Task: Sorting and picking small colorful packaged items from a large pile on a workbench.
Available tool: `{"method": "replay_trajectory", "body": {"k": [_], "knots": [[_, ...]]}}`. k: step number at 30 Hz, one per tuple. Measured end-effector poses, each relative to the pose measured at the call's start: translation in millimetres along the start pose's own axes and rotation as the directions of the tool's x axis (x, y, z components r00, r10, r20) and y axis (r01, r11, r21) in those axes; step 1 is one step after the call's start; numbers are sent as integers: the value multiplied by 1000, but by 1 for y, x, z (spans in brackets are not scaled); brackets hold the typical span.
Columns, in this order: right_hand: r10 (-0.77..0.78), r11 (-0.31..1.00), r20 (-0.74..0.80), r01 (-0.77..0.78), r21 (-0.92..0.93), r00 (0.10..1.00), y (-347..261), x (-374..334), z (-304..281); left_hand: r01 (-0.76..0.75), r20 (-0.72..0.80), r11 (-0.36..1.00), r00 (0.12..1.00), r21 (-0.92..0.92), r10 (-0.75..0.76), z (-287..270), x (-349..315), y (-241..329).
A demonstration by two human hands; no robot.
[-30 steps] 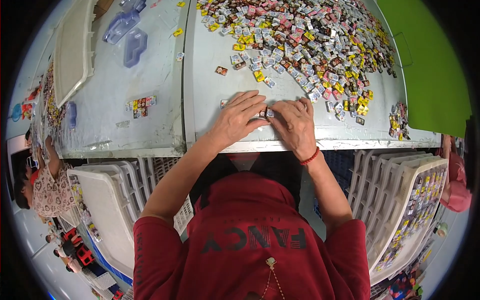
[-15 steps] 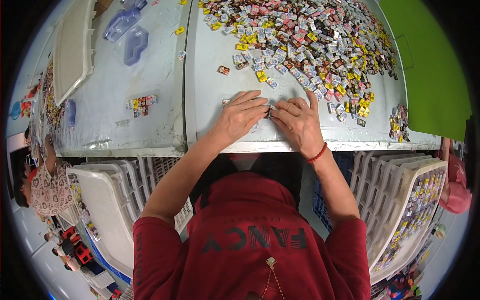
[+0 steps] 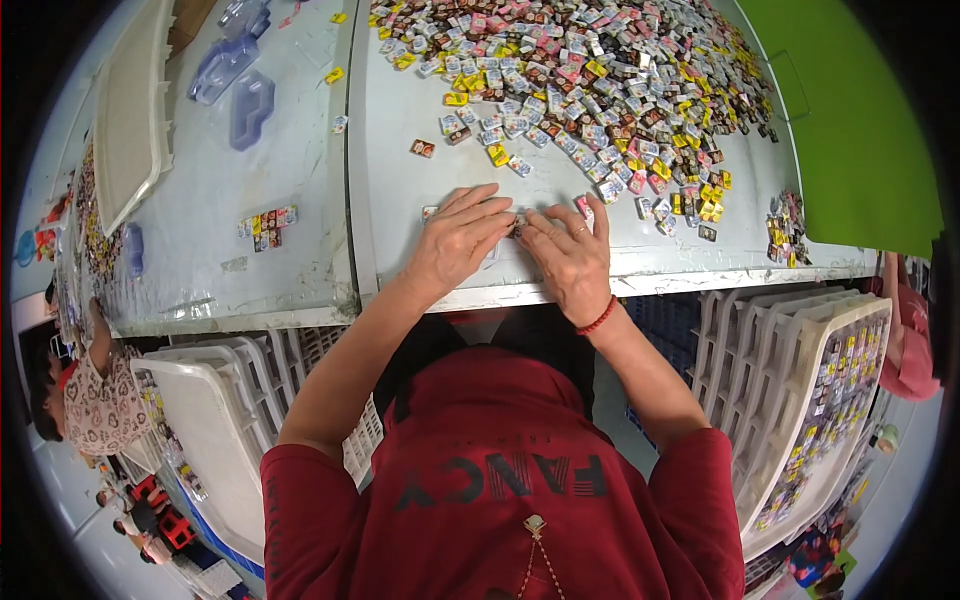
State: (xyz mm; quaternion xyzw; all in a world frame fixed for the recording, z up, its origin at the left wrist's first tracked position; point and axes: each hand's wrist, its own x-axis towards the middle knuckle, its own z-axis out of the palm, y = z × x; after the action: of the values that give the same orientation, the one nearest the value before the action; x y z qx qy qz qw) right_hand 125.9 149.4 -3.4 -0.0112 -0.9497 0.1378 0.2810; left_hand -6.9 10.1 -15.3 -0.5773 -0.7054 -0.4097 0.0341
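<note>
I see a small dark rectangular box (image 3: pixel 518 229) b/w fingertips of bare L hand (image 3: pixel 455 243) & bare R hand (image 3: pixel 572 255), at pale grey smooth table (image 3: pixel 385 195); mostly covered, so can't tell if either hand's fingers grip it.

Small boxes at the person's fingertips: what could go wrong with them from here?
The left hand and right hand cover most of what is between them; a small dark box there could sit crooked unnoticed.
The table's front edge runs just on the near side of the hands, so a box nudged that way might fall.
A pink box shows at the right hand's fingers; a shift of that hand could knock it.
</note>
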Motion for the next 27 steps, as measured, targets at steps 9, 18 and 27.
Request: {"method": "replay_trajectory", "body": {"k": [9, 18, 27], "knots": [[127, 985, -116, -112, 130, 985, -8, 4, 12, 26, -16, 999, 1000, 21, -26, 1, 1, -1], [181, 964, -22, -173, 200, 983, -6, -2, 10, 42, -34, 999, 999, 11, -42, 2, 0, 0], [188, 981, -68, -184, 61, 980, -10, -3, 9, 39, -32, 999, 999, 21, -38, 3, 0, 1]]}}
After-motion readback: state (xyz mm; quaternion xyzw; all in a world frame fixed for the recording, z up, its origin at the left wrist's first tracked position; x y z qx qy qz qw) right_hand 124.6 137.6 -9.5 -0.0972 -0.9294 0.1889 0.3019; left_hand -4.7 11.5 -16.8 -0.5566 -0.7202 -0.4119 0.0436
